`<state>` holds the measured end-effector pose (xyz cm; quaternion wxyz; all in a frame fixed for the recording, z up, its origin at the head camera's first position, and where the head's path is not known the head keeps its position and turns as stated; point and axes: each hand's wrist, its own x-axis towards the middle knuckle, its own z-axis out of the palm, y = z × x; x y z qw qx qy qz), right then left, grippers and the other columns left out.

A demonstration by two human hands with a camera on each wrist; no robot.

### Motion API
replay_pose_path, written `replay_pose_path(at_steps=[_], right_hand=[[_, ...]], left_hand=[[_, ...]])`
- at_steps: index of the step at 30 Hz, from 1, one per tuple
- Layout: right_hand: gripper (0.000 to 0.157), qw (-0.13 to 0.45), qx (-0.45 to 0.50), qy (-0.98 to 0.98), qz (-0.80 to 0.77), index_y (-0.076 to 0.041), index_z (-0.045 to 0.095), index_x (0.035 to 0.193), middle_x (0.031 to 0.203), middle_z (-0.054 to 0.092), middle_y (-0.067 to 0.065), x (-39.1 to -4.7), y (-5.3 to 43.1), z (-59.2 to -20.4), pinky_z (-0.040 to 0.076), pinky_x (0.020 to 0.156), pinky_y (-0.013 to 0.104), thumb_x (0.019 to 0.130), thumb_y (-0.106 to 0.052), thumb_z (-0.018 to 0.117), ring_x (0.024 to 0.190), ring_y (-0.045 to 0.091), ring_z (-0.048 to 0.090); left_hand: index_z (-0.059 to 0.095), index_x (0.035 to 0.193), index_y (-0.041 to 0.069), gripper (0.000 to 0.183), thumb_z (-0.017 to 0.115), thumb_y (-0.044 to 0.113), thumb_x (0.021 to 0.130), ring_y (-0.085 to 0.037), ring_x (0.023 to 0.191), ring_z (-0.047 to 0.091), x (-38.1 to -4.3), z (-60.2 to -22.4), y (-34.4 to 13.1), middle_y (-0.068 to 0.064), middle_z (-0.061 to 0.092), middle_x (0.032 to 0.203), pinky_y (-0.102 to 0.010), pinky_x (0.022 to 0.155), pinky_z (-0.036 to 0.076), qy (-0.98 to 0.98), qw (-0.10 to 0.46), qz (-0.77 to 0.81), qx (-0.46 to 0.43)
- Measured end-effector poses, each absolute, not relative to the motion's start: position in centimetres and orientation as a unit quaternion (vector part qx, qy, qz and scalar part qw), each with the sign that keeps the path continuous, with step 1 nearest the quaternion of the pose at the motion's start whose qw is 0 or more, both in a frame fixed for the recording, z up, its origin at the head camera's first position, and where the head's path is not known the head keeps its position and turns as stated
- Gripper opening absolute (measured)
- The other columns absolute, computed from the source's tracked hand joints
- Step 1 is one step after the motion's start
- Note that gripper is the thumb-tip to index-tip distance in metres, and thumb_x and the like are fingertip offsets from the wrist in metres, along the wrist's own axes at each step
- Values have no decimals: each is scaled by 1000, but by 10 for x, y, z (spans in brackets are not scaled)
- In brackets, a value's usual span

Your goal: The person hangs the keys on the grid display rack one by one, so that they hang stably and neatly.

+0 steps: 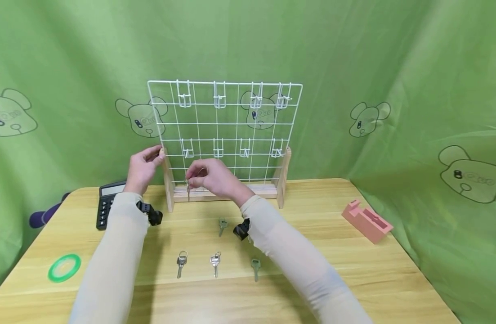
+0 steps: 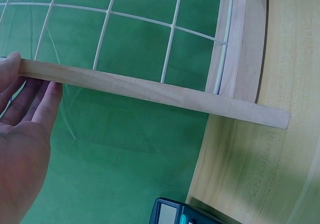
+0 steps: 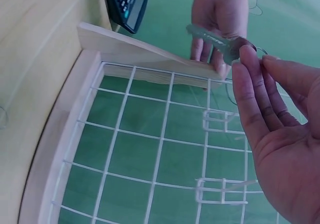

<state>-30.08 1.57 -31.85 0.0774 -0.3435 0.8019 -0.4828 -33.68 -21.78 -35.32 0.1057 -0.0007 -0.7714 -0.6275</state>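
Note:
A white wire grid rack (image 1: 225, 123) stands upright in a wooden base on the table. Small white hooks (image 1: 219, 101) hang on it in two rows. My left hand (image 1: 144, 167) grips the top end of the left wooden upright (image 2: 150, 94), thumb on one side and fingers on the other. In front of the grid's lower left part, my right hand (image 1: 215, 176) pinches a key (image 3: 220, 44) by its ring, between thumb and fingertips. In the head view this key points down. Several more keys (image 1: 215, 265) lie on the table below the hands.
Behind the left forearm lies a black calculator (image 1: 104, 209). A green tape roll (image 1: 53, 273) is at the table's left, and a pink tape dispenser (image 1: 367, 222) at its right. Green curtain (image 1: 324, 49) surrounds the table (image 1: 312, 252) at the back and sides.

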Motion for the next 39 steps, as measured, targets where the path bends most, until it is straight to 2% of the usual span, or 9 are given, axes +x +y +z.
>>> replay_pose_path(at_steps=[8,18,26,32,39], right_hand=[[11,65,-336,798,-496,1,68,101,92,66,9,-303,17,-295,59,79,29,90,1,67,83,23,68],[13,40,-314,784,-535,5,67,104,95,66,13,-308,13,-270,60,76,27,90,5,66,84,23,67],[14,2,-290,771,-567,4,67,102,92,67,13,-311,10,-257,61,79,34,90,9,64,83,25,68],[13,-42,-288,766,-573,4,67,103,91,68,13,-314,10,-243,60,76,29,90,8,64,86,31,68],[12,-81,-291,762,-573,2,67,102,90,68,9,-320,8,-225,60,75,26,90,5,66,80,20,68]], left_hand=[[47,144,6,47,60,14,99,-26,127,50,-336,-353,-218,-16,51,142,-30,107,43,-769,103,-631,4],[48,143,5,46,60,13,99,-26,127,49,-336,-354,-218,-16,51,141,-31,107,43,-765,105,-636,2],[48,143,4,46,59,11,99,-27,127,49,-336,-353,-217,-17,51,141,-30,107,43,-761,102,-641,0],[47,143,4,46,59,11,99,-28,128,49,-336,-353,-217,-18,50,142,-30,107,43,-759,105,-643,-4],[46,144,4,47,59,12,99,-27,129,48,-336,-355,-217,-18,49,143,-30,107,42,-755,104,-648,-4]])
